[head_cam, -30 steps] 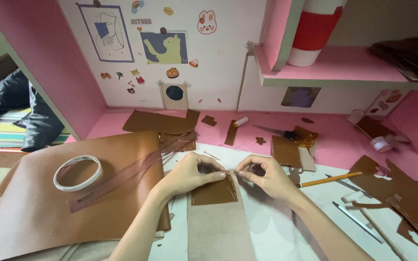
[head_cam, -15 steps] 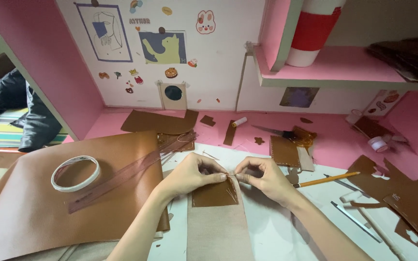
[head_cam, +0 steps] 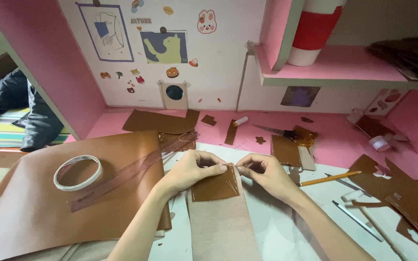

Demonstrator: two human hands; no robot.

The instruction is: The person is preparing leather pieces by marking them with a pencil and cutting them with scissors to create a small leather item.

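My left hand [head_cam: 192, 170] pinches the top edge of a small brown leather piece [head_cam: 214, 188] with a stitched seam. This piece lies on a beige fabric strip [head_cam: 221, 227]. My right hand [head_cam: 262, 173] meets the left at the piece's upper right corner, its fingertips pinched shut on a thin needle or thread that is too fine to make out. Light thread runs down the piece's right edge.
A large brown leather sheet [head_cam: 39, 208] lies at the left with a tape roll [head_cam: 77, 172] and a clear ruler [head_cam: 131, 169] on it. Scissors [head_cam: 286, 133], a pencil [head_cam: 329, 178], a thread spool [head_cam: 240, 121] and leather scraps [head_cam: 402, 193] sit on the pink desk. A shelf [head_cam: 335, 72] overhangs the right.
Both hands stay at the top edge of the small leather piece; the fingers have shifted only slightly.
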